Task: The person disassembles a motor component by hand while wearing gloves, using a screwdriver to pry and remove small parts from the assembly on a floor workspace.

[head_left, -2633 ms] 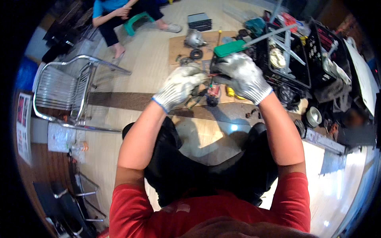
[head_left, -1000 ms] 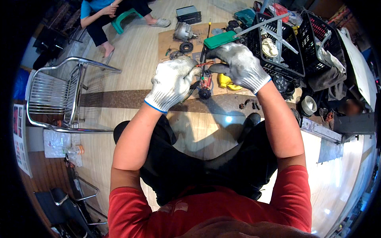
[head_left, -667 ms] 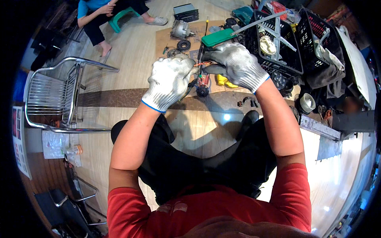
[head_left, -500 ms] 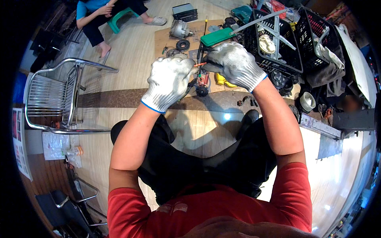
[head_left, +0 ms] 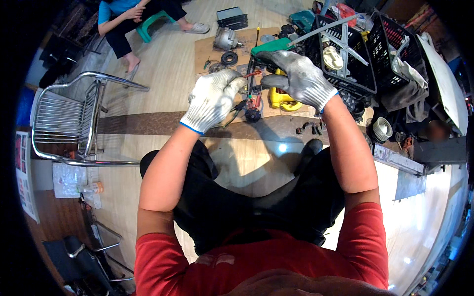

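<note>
My left hand, in a white knit glove with a grey palm, is closed in a pinch on a thin red wire. The wire's free end points right, toward my right hand. That hand wears the same kind of glove and is open, thumb and fingers apart, the wire lying in front of the gap. Below and between the hands lies a small motor part with red sides and a black round end. Beside my right hand rests a yellow plastic housing, partly hidden by the glove.
A cardboard sheet bears a metal motor, a black ring and a green case. Black crates with parts stand at right. A metal chair is at left; another person sits at far left.
My right hand has opened and drawn slightly right, away from the wire. My left hand still pinches it and has shifted slightly right. More of the yellow housing shows.
</note>
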`<action>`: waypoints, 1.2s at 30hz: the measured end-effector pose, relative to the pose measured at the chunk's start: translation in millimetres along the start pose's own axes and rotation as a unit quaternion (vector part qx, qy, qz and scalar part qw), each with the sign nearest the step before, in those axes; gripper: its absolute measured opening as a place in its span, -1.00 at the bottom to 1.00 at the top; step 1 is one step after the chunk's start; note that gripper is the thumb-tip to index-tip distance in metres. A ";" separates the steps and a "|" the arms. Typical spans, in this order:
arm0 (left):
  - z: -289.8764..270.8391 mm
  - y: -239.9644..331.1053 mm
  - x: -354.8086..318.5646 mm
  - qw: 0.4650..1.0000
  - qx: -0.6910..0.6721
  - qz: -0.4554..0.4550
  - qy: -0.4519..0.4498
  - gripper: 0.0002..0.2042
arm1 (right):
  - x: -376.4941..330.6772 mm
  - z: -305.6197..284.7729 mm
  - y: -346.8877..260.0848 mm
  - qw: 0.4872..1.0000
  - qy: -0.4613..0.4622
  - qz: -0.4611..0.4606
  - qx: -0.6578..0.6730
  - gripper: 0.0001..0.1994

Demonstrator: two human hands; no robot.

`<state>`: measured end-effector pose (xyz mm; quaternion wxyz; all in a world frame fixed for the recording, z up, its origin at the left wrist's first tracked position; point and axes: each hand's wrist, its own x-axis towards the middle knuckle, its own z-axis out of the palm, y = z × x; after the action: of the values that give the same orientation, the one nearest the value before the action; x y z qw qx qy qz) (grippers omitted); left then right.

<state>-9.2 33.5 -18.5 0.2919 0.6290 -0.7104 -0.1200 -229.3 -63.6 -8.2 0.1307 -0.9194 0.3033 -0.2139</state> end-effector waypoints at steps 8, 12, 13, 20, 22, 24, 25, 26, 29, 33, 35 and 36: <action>0.7 2.3 -1.0 0.999 0.002 0.043 -0.006 -0.76 | -1.6 3.6 0.7 0.996 -0.003 -0.078 -0.035 -0.65; 0.1 1.4 0.6 0.999 -0.018 0.042 -0.029 -0.74 | -4.8 5.0 0.5 0.994 0.035 -0.100 0.008 -0.73; -0.9 0.1 0.3 0.998 -0.023 0.041 -0.035 -0.73 | -4.7 2.9 -2.8 0.995 0.027 -0.097 0.012 -0.73; -13.9 8.3 4.2 0.986 -0.071 -0.085 -0.127 -0.67 | -4.1 3.3 -4.6 0.994 0.016 -0.093 0.062 -0.69; -12.2 6.6 6.3 0.981 -0.100 -0.117 -0.120 -0.66 | -3.2 -4.2 -7.3 0.993 0.000 -0.010 0.118 -0.63; -6.7 -5.8 4.7 0.991 -0.078 -0.054 -0.093 -0.67 | -2.4 -1.7 5.8 0.989 0.042 0.008 0.140 -0.59; -5.2 -8.1 5.2 0.992 -0.085 -0.044 -0.079 -0.65 | -1.1 -6.0 6.0 0.984 0.044 0.029 0.169 -0.58; -3.8 -10.4 5.0 0.993 -0.092 -0.035 -0.065 -0.64 | -0.2 -6.2 5.2 0.980 0.028 0.050 0.190 -0.59; -5.8 -0.2 9.0 0.992 -0.091 -0.065 -0.062 -0.64 | -0.8 -4.3 -0.6 0.963 -0.004 0.114 0.243 -0.60; -10.8 3.6 6.4 0.994 0.029 -0.041 -0.095 -0.75 | 1.9 2.3 -21.6 0.934 -0.012 0.178 0.310 -0.63; -10.1 2.2 6.4 0.995 0.033 -0.022 -0.091 -0.76 | 2.5 10.1 -15.1 0.947 0.003 0.144 0.287 -0.64; -10.3 3.9 7.2 0.995 0.031 -0.024 -0.093 -0.76 | 2.6 12.9 -12.7 0.953 0.010 0.128 0.275 -0.65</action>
<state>-6.8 29.2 -6.3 0.2018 0.6411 -0.7223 -0.1627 -214.9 -53.9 -13.9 0.4016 -0.7993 0.3488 -0.2795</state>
